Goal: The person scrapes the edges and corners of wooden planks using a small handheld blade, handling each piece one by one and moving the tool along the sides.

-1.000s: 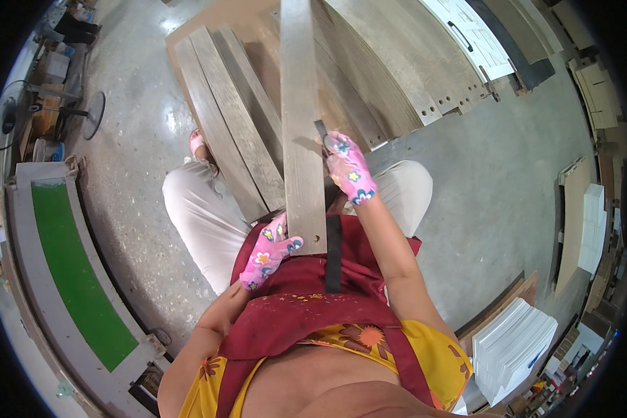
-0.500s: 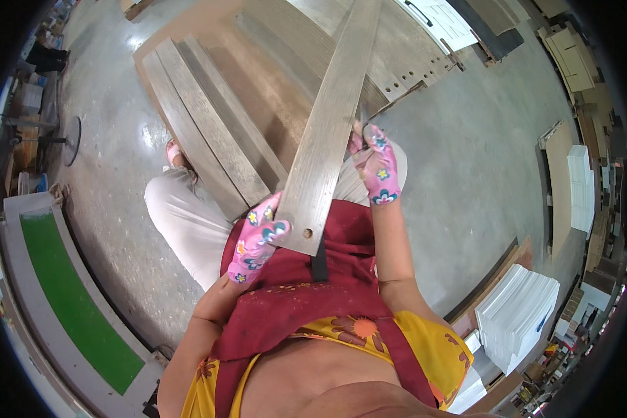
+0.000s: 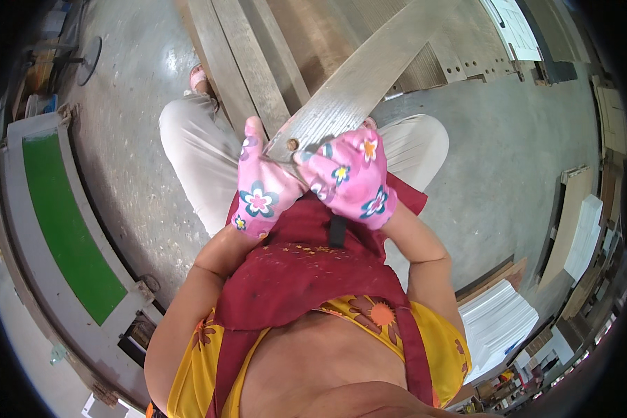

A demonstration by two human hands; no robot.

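A long wood-grain board [image 3: 359,90] with one round hole slants away from my lap toward the far right. Its near end lies between my hands, and light glares off the surface. My left hand [image 3: 261,191], in a pink flowered glove, is closed on the left corner of that end, one finger stretched up along the edge. At the right side of the same end, my right hand [image 3: 352,171], gloved alike, is closed with its fingers bent in toward the left hand. What sits inside the right fingers is hidden.
Several similar boards [image 3: 244,63] lie beyond my left knee. Flat drilled panels [image 3: 467,59] rest at the far right. Over the grey floor at right stands a white stack of sheets [image 3: 498,327]. A grey bench with a green strip [image 3: 70,223] runs along the left.
My right hand has slid down the board's right edge to its near end, close to my left hand. The board now slants more to the right, and the view has shifted.
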